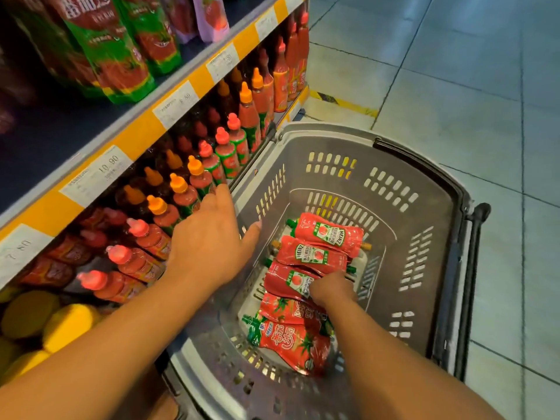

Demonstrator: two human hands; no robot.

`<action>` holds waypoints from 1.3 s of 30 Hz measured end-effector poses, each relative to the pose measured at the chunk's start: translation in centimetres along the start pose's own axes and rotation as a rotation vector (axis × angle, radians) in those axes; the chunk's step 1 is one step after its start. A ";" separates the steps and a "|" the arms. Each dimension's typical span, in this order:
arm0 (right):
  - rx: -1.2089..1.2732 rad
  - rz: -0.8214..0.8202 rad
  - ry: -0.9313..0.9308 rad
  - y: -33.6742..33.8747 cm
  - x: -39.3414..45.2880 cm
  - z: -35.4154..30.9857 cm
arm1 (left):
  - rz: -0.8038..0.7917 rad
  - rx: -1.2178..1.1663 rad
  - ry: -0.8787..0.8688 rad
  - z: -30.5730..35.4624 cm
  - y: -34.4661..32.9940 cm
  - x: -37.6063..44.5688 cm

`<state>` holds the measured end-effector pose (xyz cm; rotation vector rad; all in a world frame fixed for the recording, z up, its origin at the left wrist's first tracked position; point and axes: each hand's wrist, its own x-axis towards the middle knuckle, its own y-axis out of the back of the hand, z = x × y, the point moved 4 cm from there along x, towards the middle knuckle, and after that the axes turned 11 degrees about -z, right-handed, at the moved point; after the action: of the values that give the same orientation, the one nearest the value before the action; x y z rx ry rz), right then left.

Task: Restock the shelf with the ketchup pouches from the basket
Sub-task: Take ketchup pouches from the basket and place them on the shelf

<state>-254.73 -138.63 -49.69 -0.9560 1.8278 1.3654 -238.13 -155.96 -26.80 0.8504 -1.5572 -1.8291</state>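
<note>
bare forearms, no sleeves; left hand [209, 241], right hand [331, 289]

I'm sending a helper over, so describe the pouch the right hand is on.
Look in the grey basket on the floor beside the shelf. Five red pouches lie in a row; the right hand presses the middle pouch, third from either end, Heinz-labelled like the two beyond it.

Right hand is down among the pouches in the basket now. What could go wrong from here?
1. The right hand grips the third Heinz pouch, which the second Heinz pouch overlaps; lifting may drag that one along.
2. The left hand hovers open beside the squeeze bottles at the shelf edge and could knock one over.
</note>
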 end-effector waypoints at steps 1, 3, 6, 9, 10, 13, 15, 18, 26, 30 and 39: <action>-0.057 -0.018 -0.032 -0.2 -0.1 0.2 | 0.002 0.004 0.001 0.0 0.1 -0.1; -0.150 -0.050 -0.080 -0.6 0.2 0.6 | 0.002 0.010 0.002 0.0 0.2 -0.1; -0.185 -0.078 -0.081 -0.7 0.0 0.7 | 0.003 0.012 0.002 0.0 0.2 -0.1; -0.192 -0.102 -0.050 -1.7 3.7 1.6 | 0.000 0.006 0.008 0.0 0.0 -0.1; -0.209 -0.123 -0.031 -2.3 4.8 2.1 | -0.001 0.005 0.012 0.0 0.0 -0.1; -0.177 -0.165 -0.035 -2.5 1.8 2.4 | -0.005 -0.010 0.015 -0.2 -0.1 -0.2; -0.117 -0.169 -0.017 -1.8 -2.2 1.6 | -0.010 -0.037 0.016 -0.3 -0.1 -0.4; -0.185 -0.187 -0.051 -2.2 -1.7 1.4 | -0.015 -0.054 0.015 -0.4 0.0 -0.5; -0.108 0.010 0.095 0.3 -2.2 -0.9 | -0.023 -0.065 0.012 -0.5 0.1 -0.5; -0.119 0.122 0.231 2.1 -4.1 -3.7 | -0.049 -0.078 0.018 -0.3 -0.1 -0.5; -0.268 0.125 0.555 3.4 -8.1 -9.7 | -0.001 -0.281 -0.178 -0.8 0.6 -1.7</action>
<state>-254.20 -146.00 -38.89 -1.5000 2.1649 1.5562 -236.42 -155.18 -26.14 0.5714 -1.3569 -2.1091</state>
